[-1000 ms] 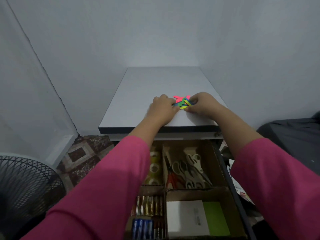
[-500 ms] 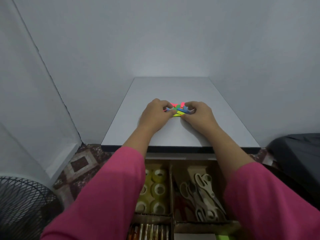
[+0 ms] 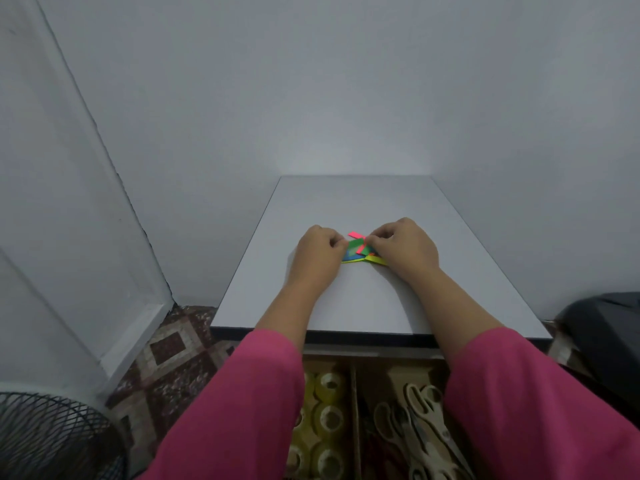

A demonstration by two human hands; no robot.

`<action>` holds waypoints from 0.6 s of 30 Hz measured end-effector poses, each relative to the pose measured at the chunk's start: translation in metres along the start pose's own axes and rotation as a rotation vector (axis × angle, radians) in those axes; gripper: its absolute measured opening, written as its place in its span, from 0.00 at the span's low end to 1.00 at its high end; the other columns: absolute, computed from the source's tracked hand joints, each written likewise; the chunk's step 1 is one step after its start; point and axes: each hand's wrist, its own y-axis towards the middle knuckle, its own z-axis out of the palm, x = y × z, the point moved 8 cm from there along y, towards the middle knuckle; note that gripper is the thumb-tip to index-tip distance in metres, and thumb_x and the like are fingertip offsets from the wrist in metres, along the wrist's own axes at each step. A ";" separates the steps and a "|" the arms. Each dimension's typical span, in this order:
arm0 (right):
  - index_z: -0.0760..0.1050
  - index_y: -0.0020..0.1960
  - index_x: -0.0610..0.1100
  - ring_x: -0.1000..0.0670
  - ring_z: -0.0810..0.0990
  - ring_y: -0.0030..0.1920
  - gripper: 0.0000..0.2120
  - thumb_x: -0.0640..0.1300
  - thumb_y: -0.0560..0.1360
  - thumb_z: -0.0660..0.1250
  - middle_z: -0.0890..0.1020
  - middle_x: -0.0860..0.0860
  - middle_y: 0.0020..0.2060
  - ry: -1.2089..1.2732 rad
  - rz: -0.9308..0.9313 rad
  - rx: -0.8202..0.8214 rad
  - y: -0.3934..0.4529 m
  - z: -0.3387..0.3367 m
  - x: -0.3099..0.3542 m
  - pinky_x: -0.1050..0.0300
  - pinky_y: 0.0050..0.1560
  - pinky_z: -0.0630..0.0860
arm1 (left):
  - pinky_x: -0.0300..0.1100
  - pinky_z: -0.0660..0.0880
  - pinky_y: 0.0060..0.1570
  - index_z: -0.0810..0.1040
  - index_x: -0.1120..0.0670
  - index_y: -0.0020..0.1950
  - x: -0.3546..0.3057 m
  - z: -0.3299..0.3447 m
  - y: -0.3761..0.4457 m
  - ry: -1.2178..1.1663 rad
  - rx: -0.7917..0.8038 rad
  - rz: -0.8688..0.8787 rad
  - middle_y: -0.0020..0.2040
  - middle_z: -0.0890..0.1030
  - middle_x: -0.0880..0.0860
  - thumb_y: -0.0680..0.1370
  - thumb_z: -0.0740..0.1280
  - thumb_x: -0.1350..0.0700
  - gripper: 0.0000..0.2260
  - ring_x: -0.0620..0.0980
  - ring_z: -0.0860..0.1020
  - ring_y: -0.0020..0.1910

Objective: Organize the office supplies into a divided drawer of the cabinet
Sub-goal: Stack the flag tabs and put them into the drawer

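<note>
Both hands now grip the colourful sticky flags [image 3: 360, 252] on the table [image 3: 381, 299]: left hand [image 3: 320, 252] and right hand [image 3: 403, 247] have gathered them closer, ready for the drawer [image 3: 353, 382].

Dim, even light with a soft glow on the wall ahead of you

Your view is underexposed and grey, brightest where the wall [image 3: 353, 140] meets the far edge of the tabletop [image 3: 353, 195], then falling off into darker corners. Your hands [image 3: 367, 254] cast only faint, soft shadows on the tabletop, and nothing glares. The wide lens bends the door frame [image 3: 104, 161] at your left. The open drawer [image 3: 353, 410] below sits in murky shade, its contents soft and grainy, and your sleeves [image 3: 242, 410] look slightly smeared at the bottom edge.
</note>
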 end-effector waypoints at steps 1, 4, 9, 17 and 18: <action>0.82 0.42 0.55 0.52 0.75 0.47 0.06 0.54 0.72 0.66 0.75 0.53 0.47 0.011 0.004 -0.003 0.001 0.000 -0.001 0.58 0.42 0.67 | 0.41 0.71 0.41 0.82 0.58 0.40 0.002 -0.001 0.001 -0.015 -0.009 -0.019 0.43 0.79 0.51 0.76 0.64 0.58 0.09 0.51 0.77 0.44; 0.83 0.41 0.52 0.52 0.77 0.44 0.07 0.51 0.72 0.67 0.80 0.53 0.45 0.062 0.009 -0.032 0.001 -0.002 -0.004 0.59 0.37 0.68 | 0.39 0.70 0.39 0.81 0.58 0.40 0.005 -0.003 -0.001 -0.100 -0.031 -0.075 0.44 0.80 0.52 0.74 0.64 0.58 0.08 0.49 0.77 0.43; 0.82 0.39 0.49 0.52 0.80 0.41 0.09 0.52 0.72 0.68 0.83 0.52 0.41 0.138 0.051 -0.025 -0.002 -0.002 -0.007 0.60 0.34 0.68 | 0.40 0.68 0.38 0.77 0.65 0.36 -0.006 -0.003 -0.017 -0.165 0.055 -0.012 0.42 0.78 0.59 0.73 0.65 0.63 0.07 0.50 0.74 0.41; 0.81 0.38 0.48 0.53 0.80 0.40 0.08 0.50 0.72 0.67 0.83 0.53 0.38 0.181 0.076 -0.021 -0.002 -0.001 -0.011 0.59 0.36 0.70 | 0.41 0.73 0.48 0.84 0.58 0.46 -0.005 -0.001 -0.013 -0.102 0.036 0.031 0.46 0.78 0.54 0.76 0.66 0.59 0.07 0.49 0.76 0.46; 0.81 0.38 0.48 0.54 0.80 0.38 0.08 0.49 0.73 0.67 0.82 0.54 0.36 0.227 0.083 -0.024 -0.002 -0.002 -0.012 0.60 0.36 0.71 | 0.40 0.73 0.50 0.84 0.55 0.49 -0.005 0.000 -0.010 -0.083 0.028 0.037 0.48 0.76 0.53 0.76 0.65 0.59 0.08 0.48 0.76 0.47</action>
